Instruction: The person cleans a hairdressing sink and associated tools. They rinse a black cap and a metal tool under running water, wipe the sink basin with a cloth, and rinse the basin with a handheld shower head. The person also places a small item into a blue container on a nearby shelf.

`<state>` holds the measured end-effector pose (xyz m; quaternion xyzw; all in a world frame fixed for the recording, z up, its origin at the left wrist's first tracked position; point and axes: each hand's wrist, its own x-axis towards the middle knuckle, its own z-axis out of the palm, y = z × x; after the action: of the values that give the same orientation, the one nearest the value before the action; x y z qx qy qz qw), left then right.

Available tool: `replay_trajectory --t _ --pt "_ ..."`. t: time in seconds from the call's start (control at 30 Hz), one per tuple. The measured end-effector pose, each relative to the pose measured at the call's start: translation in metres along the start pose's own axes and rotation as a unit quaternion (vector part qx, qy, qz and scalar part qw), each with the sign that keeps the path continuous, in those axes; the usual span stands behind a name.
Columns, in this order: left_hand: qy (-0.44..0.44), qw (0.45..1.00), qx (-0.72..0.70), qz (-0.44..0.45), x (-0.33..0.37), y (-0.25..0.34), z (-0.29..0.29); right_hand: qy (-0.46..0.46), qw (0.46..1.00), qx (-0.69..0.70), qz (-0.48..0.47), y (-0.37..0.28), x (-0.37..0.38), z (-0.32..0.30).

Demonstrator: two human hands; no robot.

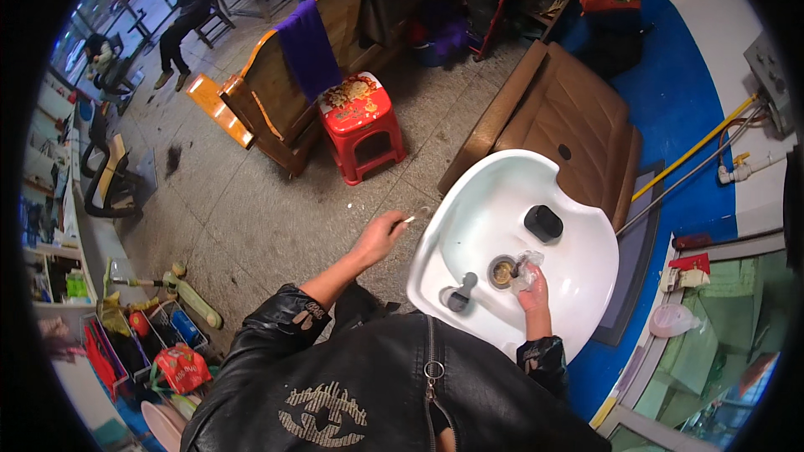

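Note:
A white shampoo basin (590, 285) stands in front of me. My right hand (533, 291) is inside it, closed on a crumpled piece of clear plastic (529, 263) beside the round drain (502, 272). The drain opening looks brownish inside. My left hand (378, 238) is held out left of the basin rim, fingers pinched on a small thin stick with a pale tip (409, 219); its kind is too small to tell. A dark grey tap (460, 294) sits at the basin's near side, and a black neck pad (543, 223) lies toward its far side.
Beyond the basin is a brown padded chair (561, 117). A red stool (364, 124) with food scraps on top stands beside a wooden bench (276, 105) draped with a purple towel (310, 46). Baskets of goods (163, 335) are at left. A person (188, 12) sits far left.

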<state>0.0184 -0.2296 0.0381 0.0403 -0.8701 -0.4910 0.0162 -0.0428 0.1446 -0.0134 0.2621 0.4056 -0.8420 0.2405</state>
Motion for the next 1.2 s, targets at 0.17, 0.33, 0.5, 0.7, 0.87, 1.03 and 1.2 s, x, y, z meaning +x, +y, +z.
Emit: replay_trajectory --t 0.17,0.33,0.5,0.7,0.87,1.03,1.2 --pt "-0.066 0.988 0.099 -0.101 -0.035 -0.110 -0.082 0.028 0.996 0.016 -0.089 0.017 -0.004 0.029" --pt "-0.116 0.952 0.194 -0.208 -0.093 -0.225 -0.167 0.086 0.993 0.006 -0.086 0.029 0.006 0.050" --pt "-0.100 0.923 0.009 -0.370 -0.105 -0.269 -0.229 0.019 0.992 0.012 -0.127 0.023 0.010 0.117" --pt "-0.014 0.944 -0.140 -0.297 -0.003 -0.258 -0.223 -0.006 0.992 0.033 -0.126 -0.004 0.055 0.220" --pt "-0.021 0.980 -0.081 -0.182 0.123 -0.224 -0.196 -0.079 0.988 0.045 -0.126 -0.022 0.134 0.298" --pt "-0.059 0.901 -0.367 -0.223 0.240 -0.182 -0.188 -0.125 0.986 0.057 -0.091 -0.048 0.222 0.355" --pt "-0.094 0.888 -0.367 -0.261 0.329 -0.154 -0.184 -0.117 0.989 0.071 -0.056 -0.093 0.306 0.379"
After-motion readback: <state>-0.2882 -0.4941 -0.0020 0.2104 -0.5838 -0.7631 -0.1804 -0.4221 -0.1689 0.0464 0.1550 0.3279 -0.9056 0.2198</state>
